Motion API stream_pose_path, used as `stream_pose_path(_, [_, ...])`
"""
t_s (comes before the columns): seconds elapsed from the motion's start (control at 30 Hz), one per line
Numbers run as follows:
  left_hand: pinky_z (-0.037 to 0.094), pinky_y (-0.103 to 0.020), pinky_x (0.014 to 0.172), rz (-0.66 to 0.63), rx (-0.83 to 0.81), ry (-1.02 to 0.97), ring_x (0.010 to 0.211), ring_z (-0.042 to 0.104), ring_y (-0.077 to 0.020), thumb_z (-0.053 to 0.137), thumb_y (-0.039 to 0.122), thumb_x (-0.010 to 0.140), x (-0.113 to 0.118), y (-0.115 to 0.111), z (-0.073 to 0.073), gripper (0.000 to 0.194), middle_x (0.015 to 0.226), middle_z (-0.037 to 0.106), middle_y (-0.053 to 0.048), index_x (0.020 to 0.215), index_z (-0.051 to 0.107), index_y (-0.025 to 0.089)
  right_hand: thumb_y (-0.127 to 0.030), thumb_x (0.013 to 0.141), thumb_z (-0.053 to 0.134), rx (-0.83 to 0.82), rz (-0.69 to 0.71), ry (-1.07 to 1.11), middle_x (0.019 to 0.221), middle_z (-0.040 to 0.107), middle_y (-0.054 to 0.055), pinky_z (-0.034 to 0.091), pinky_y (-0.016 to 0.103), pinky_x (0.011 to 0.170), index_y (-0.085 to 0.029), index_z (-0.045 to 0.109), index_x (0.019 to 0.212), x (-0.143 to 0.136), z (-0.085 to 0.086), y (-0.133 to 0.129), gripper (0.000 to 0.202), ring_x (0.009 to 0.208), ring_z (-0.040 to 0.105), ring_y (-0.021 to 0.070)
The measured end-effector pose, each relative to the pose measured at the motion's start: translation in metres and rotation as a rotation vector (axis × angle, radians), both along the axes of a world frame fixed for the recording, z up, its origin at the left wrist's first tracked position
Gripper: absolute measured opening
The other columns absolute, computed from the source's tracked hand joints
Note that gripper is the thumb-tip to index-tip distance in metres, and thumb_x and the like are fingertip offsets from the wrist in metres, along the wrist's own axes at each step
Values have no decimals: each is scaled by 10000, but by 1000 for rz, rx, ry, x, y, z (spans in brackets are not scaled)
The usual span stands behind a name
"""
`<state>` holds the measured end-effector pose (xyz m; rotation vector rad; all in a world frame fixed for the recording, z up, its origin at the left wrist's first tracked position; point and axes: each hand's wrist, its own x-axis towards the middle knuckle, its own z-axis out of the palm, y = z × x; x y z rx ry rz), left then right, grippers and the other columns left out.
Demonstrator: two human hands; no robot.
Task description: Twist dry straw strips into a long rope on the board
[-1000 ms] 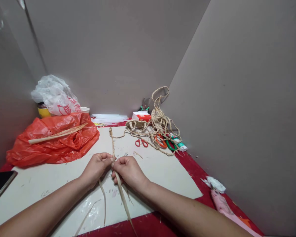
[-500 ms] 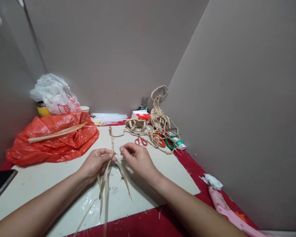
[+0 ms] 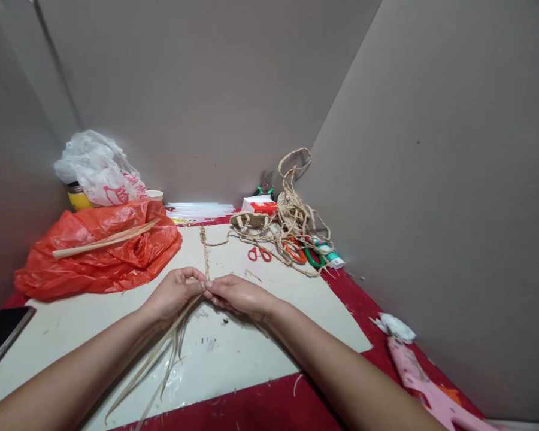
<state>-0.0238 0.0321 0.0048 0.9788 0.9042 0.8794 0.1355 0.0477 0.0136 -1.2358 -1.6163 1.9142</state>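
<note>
A thin tan braid of dried plant fibre [image 3: 206, 254] runs down the white board [image 3: 269, 356] toward me. At its lower end my left hand [image 3: 176, 293] pinches it between thumb and fingers. My right hand [image 3: 238, 294] is closed at the same spot, its thumb and fingertips touching the left ones on the strands. Loose flat fibre strips [image 3: 173, 341] hang below my left hand toward the lower left. Part of another strip shows under my right wrist. The exact crossing of the strands is hidden by my fingertips.
On the left lies a red plastic bag [image 3: 103, 269] with fibre strips [image 3: 105, 239] on it. Red-handled scissors [image 3: 259, 254] and a tangle of braided cord [image 3: 291, 209] sit at the back right. A pink glue gun [image 3: 415, 371] lies at right, a dark phone-like slab [image 3: 4, 335] at left.
My right hand has moved left and down to meet my left hand at the braid's end. The hanging strips have swung to the lower left. The view has shifted slightly.
</note>
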Motion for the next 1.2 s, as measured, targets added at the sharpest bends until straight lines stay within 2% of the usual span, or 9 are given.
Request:
stream_pose_path(0.1, [472,-310,708,32,22,22,630,638,-173,684,242,680,-1,1,-2,170,614,665,-27,739,552,152,-404,877,461,-22,29,30,470,382,-73,125,180,320,-147,499,650,3,-4,2,345,346,225,26])
stream_pose_path(0.27, [430,-233,641,138,70,174,599,586,-117,743,275,612,-3,1,-2,223,643,644,-2,701,597,132,-469,809,545,-100,95,164,439,330,-94,118,161,305,-166,448,630,7,-12,5,365,334,197,25])
stream_pose_path(0.43, [414,-230,627,116,57,178,591,558,-112,752,331,596,-3,2,2,271,616,626,2,677,583,136,-426,788,579,-211,70,246,441,314,-111,100,140,302,-174,422,640,8,-12,2,332,335,152,16])
stream_pose_path(0.6, [387,-207,560,64,52,201,562,530,-103,716,376,634,-5,1,8,277,626,632,-8,690,587,137,-363,810,509,-184,-9,269,397,308,-109,92,150,288,-167,456,604,3,-10,-4,289,311,140,21])
stream_pose_path(0.77, [259,-174,403,-2,96,390,398,362,-49,614,298,692,-7,0,16,199,534,563,30,792,639,128,-246,761,448,-126,-202,164,344,322,-97,82,173,275,-167,474,553,-7,-14,-9,224,269,158,30])
stream_pose_path(0.9, [282,-181,381,-89,128,481,367,366,-65,514,236,725,-7,-3,21,198,485,506,42,839,634,128,-211,721,434,-22,-266,121,306,319,-89,89,184,277,-156,517,531,-12,-16,-12,215,252,176,34])
stream_pose_path(0.97, [289,-184,379,-106,122,482,356,377,-72,487,237,748,-5,-7,22,219,476,504,43,888,613,127,-214,716,445,-24,-281,155,309,312,-94,91,188,279,-155,527,543,-13,-16,-13,200,258,167,36])
stream_pose_path(1.1, [251,-196,368,-54,167,566,327,383,-88,464,299,801,6,-19,14,334,510,567,21,1082,543,137,-268,720,488,-142,-279,248,328,289,-101,75,190,292,-187,398,484,-11,-14,-16,265,281,146,31])
stream_pose_path(1.2, [274,-205,420,25,311,629,394,441,-107,477,261,791,13,-29,7,295,526,567,10,1048,573,151,-297,725,519,-152,-266,258,335,292,-103,76,188,296,-188,382,479,-11,-14,-19,302,284,152,26])
